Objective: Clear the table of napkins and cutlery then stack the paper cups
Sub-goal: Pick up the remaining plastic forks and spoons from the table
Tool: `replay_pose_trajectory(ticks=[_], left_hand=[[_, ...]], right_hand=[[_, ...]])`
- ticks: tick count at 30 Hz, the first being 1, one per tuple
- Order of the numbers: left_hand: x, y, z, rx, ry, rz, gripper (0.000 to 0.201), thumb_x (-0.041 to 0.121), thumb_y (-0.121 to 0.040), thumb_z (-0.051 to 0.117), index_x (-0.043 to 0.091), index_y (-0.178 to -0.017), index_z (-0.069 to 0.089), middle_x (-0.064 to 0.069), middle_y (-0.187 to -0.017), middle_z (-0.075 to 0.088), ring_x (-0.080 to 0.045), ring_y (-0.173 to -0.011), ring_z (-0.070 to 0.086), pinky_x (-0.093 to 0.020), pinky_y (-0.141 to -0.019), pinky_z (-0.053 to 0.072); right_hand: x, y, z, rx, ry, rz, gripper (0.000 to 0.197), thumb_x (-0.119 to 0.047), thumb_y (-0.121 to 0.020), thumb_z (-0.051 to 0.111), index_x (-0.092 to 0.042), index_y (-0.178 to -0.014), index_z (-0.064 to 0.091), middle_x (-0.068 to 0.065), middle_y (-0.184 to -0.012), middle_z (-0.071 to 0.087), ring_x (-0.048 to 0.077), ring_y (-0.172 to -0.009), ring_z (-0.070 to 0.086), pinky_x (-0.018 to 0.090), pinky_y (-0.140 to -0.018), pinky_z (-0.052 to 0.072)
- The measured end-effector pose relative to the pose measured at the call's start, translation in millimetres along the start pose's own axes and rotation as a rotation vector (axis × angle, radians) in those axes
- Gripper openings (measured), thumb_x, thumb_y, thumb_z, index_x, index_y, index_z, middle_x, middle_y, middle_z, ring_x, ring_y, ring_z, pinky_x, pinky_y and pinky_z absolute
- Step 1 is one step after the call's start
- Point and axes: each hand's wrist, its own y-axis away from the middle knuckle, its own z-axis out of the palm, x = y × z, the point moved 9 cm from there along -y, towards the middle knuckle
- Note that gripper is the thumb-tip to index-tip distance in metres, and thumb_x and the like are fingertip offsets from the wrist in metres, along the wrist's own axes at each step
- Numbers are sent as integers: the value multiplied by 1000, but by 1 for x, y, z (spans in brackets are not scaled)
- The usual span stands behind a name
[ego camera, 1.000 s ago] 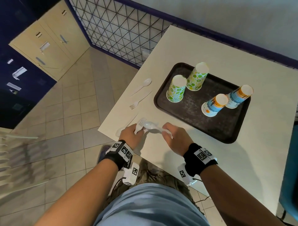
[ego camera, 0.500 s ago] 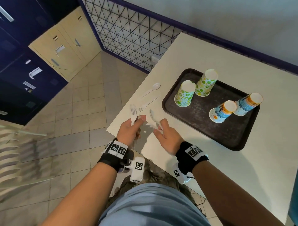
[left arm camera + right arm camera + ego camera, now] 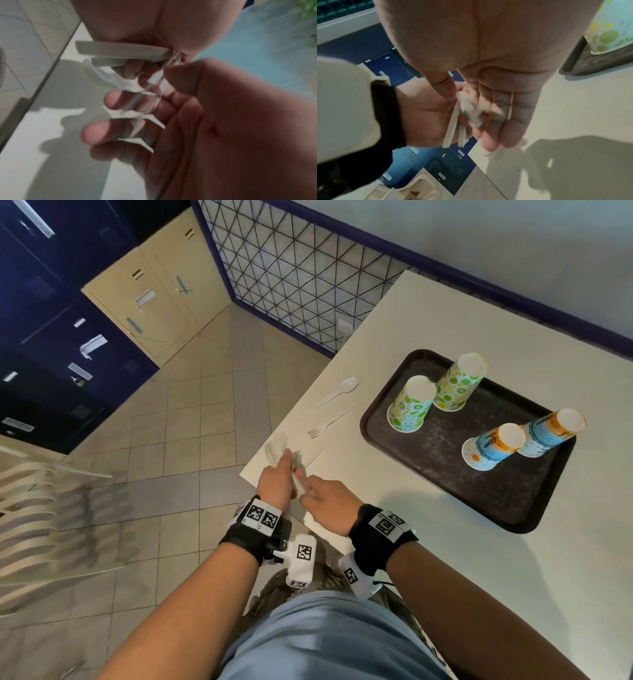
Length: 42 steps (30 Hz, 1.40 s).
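My left hand (image 3: 286,465) grips a bunch of white plastic cutlery (image 3: 276,447) over the table's near left corner, the heads blurred; my fingers (image 3: 96,133) curl round the handles (image 3: 120,50). My right hand (image 3: 306,486) lies beside it with straight fingers touching the handles (image 3: 452,127). A white spoon (image 3: 337,392) and a white fork (image 3: 329,422) lie on the table (image 3: 445,570), left of the dark tray (image 3: 445,477). Upside down on the tray stand two green-patterned cups (image 3: 409,405) (image 3: 459,383) and two blue-and-orange cups (image 3: 493,446) (image 3: 551,431).
The table's left edge (image 3: 308,392) drops to a tiled floor (image 3: 191,422). A slatted white chair (image 3: 37,508) stands on the left, with blue and cream cabinets (image 3: 154,289) and a lattice fence (image 3: 291,278) behind. A wall runs along the table's far side.
My right hand carried its spoon over to the left hand, which now holds it together with the fork. Both hands drew close at the table corner.
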Motion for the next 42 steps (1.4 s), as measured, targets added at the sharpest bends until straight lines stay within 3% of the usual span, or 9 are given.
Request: replay_pose_trajectory(ticks=[4, 13, 21, 26, 29, 31, 35, 40, 42], left_hand=[[-21, -25, -26, 31, 188, -116, 53, 50, -103, 53, 18, -62, 60, -5, -57, 56, -23, -50, 53, -32, -63, 52], [-34, -33, -51, 40, 13, -133, 39, 43, -100, 63, 10, -82, 57, -6, -65, 50, -13, -37, 41, -14, -32, 32], [-29, -35, -46, 18, -91, -75, 33, 42, -99, 65, 10, -92, 63, -3, -70, 55, -13, -48, 45, -16, -38, 39], [-29, -39, -35, -15, 17, -65, 56, 55, -89, 74, 2, -106, 72, 2, -56, 45, -13, -43, 40, -23, -45, 38], [-20, -39, -20, -48, 123, -64, 58, 60, -77, 82, 6, -97, 73, 1, -57, 46, -15, -44, 40, -27, -48, 38], [-15, -40, -11, -62, 148, -73, 55, 64, -71, 83, 12, -84, 68, -2, -57, 47, -17, -43, 40, -28, -50, 37], [-18, -50, -15, -2, 104, -133, 65, 74, -61, 77, 12, -78, 77, -9, -64, 71, -30, -58, 67, -40, -63, 56], [-27, -54, -32, 80, 146, -149, 47, 62, -85, 72, 20, -64, 70, -2, -57, 56, -21, -47, 49, -29, -52, 43], [-28, -54, -35, 79, 149, -154, 48, 61, -88, 70, 20, -65, 66, -2, -56, 56, -20, -45, 47, -28, -50, 42]], right_hand=[[21, -26, -19, 89, 99, 62, 32, -18, -100, 43, -14, -128, 59, 11, -128, 62, 31, -115, 61, 40, -101, 49], [25, -94, -22, 131, 565, -3, 60, -3, -96, 49, -30, -149, 45, 9, -150, 31, 34, -129, 44, 43, -102, 50], [25, -94, -12, 235, 850, -167, 29, -12, -99, 52, -20, -127, 51, 9, -126, 50, 32, -114, 47, 40, -87, 42], [26, -78, -32, 396, 169, -194, 15, -19, -100, 59, -8, -111, 60, 8, -104, 59, 29, -90, 57, 41, -83, 49], [17, -65, -33, 424, -321, -148, 14, -17, -97, 68, -6, -103, 62, -3, -83, 60, 12, -74, 58, 21, -73, 51], [8, -65, -22, 349, -449, -118, 14, -17, -96, 70, -7, -104, 64, -8, -82, 61, 2, -74, 58, 9, -72, 46], [-7, -69, -11, 211, -499, -155, 9, -18, -93, 74, -20, -93, 65, -9, -92, 68, 0, -71, 61, 19, -70, 52], [-1, -86, -81, 578, -27, -300, 19, -5, -91, 57, -8, -105, 69, 11, -97, 68, 24, -80, 62, 37, -77, 54], [7, -109, -99, 506, 352, -170, 43, -4, -87, 51, -14, -128, 59, 10, -118, 60, 30, -102, 59, 41, -90, 49]])
